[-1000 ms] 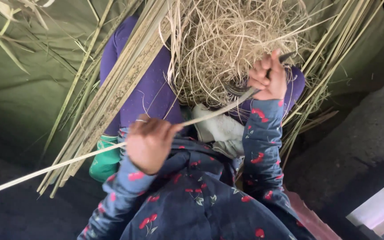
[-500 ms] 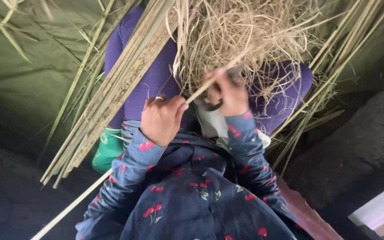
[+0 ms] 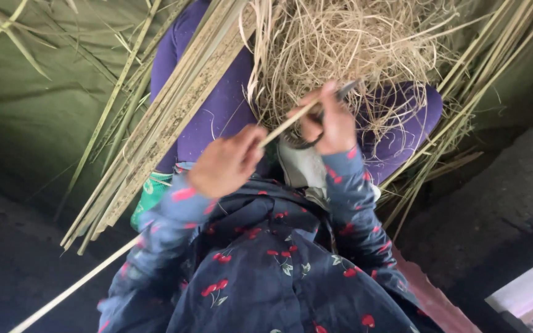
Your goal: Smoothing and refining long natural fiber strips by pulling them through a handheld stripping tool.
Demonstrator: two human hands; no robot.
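Head view: a long pale bamboo strip point(image 3: 282, 126) runs across the lap from between the two hands down to the lower left, passing under the left sleeve. The left hand point(image 3: 224, 163) pinches it with fingers curled, just beside the right hand point(image 3: 328, 120), which is closed around a dark blade point(image 3: 348, 91) laid against the strip's upper end. A tangle of dry shavings point(image 3: 347, 43) is heaped on the purple trousers point(image 3: 217, 105) behind the hands. A bundle of split canes point(image 3: 174, 114) leans across the left knee, over a green tarp point(image 3: 38, 105)
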